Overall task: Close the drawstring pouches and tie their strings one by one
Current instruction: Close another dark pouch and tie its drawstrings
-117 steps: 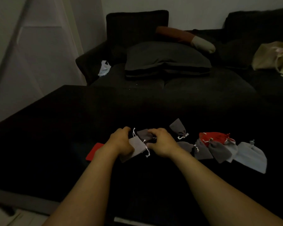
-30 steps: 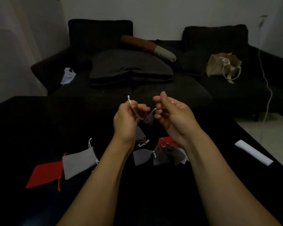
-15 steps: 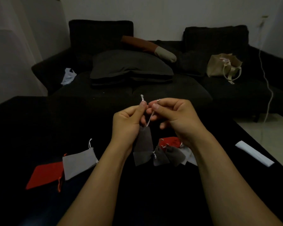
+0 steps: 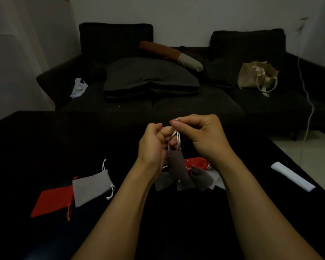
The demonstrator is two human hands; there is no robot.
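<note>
At the centre of the frame a dark grey pouch (image 4: 176,167) hangs above the black bench (image 4: 45,139), held up by its white strings (image 4: 174,140). The left hand (image 4: 153,145) grips the strings near the pouch mouth, fingers curled. The right hand (image 4: 203,134) pinches the string ends above. More pouches (image 4: 199,177) lie just behind; a light grey pouch (image 4: 91,186) and a red pouch (image 4: 52,200) lie at lower left.

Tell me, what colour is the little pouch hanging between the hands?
Dark grey pouch, with white strings; the head view shows it.
</note>
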